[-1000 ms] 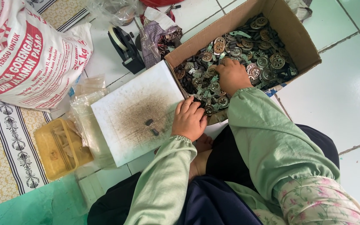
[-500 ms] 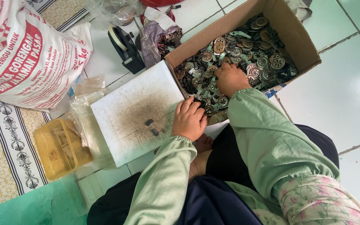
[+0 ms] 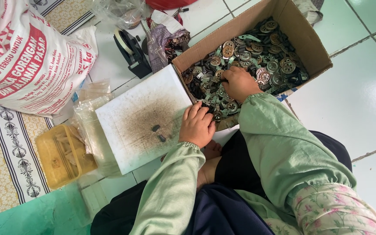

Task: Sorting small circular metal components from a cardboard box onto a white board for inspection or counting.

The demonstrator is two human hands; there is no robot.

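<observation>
**Right hand in the parts, left at the box's near corner**

The right hand [image 3: 236, 82] lay knuckles-up, fingers curled into the small metal parts [image 3: 257, 52] filling the cardboard box [image 3: 314, 48]; its grip was hidden. The left hand [image 3: 196, 125], loosely curled, rested nearer, beside the stained white board [image 3: 131, 126].

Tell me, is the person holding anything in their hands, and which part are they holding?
It cannot be told. The right hand is curled among the metal parts in the cardboard box; the left hand rests at the white board edge.
</observation>
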